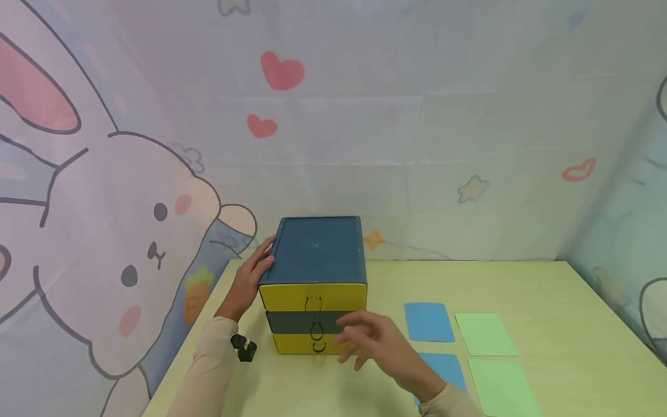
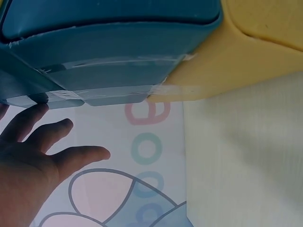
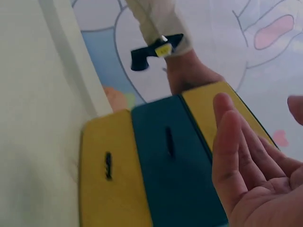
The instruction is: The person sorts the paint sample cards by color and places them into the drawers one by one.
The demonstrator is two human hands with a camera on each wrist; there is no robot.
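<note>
A small drawer box [image 1: 318,249] with a dark blue top stands near the table's back edge. Its front stacks a yellow top drawer [image 1: 339,297], a blue middle drawer [image 1: 283,322] and a yellow bottom drawer [image 1: 292,344], each with a dark loop handle. Against the box's left side rests my left hand [image 1: 252,278], its fingers extended along the upper edge. My right hand [image 1: 377,347] hovers before the right part of the lower drawers, fingers loosely bent and holding nothing. In the right wrist view the middle drawer's handle [image 3: 170,141] shows apart from my fingers.
On the right of the table [image 1: 563,313] lie two blue sheets [image 1: 429,322] and two green sheets [image 1: 486,334]. One blue sheet is partly behind my right forearm. A cartoon-printed cloth [image 1: 417,127] hangs behind and at the sides.
</note>
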